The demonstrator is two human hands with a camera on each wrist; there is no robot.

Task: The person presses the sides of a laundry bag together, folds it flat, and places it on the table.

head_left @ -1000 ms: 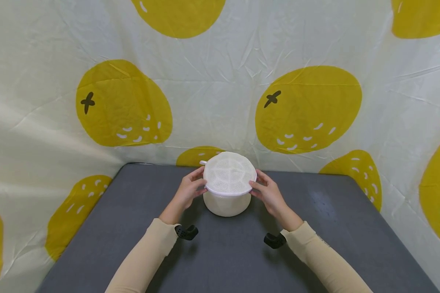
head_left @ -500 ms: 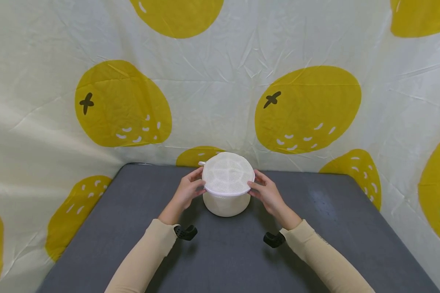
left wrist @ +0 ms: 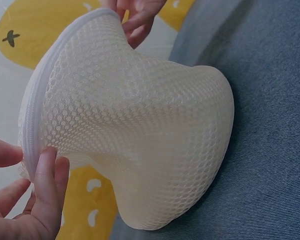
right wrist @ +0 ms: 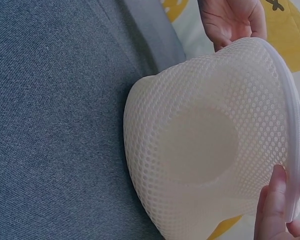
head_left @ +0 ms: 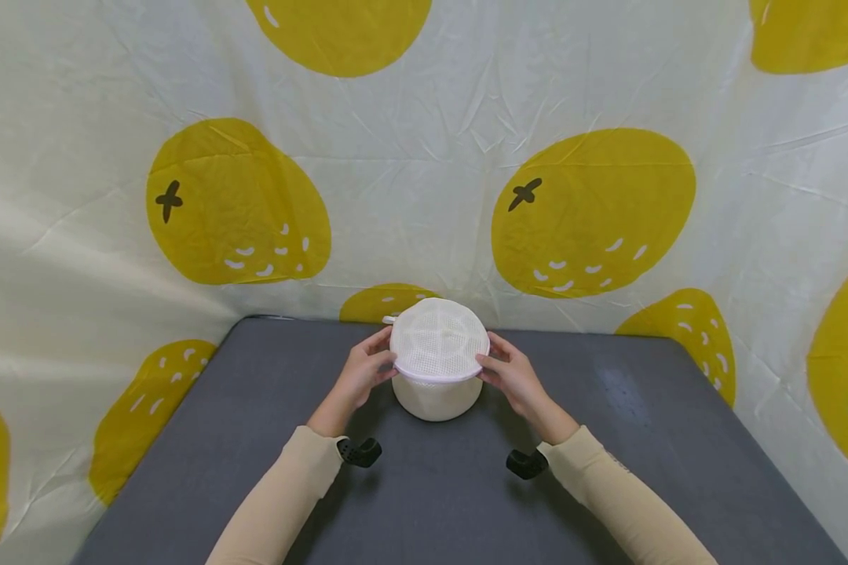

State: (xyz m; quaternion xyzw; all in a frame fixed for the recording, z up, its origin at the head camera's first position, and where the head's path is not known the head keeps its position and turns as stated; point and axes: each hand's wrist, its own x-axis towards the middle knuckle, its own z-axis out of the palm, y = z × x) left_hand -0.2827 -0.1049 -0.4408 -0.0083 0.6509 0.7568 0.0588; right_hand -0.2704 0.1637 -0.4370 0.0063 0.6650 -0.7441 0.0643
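A white mesh laundry bag, round and drum-shaped, stands on the table with its lid side up. A zip follows its upper rim, and a small loop tab sticks out at the far left. My left hand pinches that rim on the left between thumb and fingers. Opposite it, my right hand pinches the rim on the right. Between rim and base the mesh wall sags inward. A paler round patch shows on the mesh in the right wrist view.
The dark grey table surrounds the bag on the near side and both flanks. Behind it hangs a white curtain with yellow fruit prints. A black wrist device sits at the left cuff, another black device at the right.
Both hands keep their pinch on the rim. The bag's top sits very slightly lower than half a second ago; otherwise little differs.
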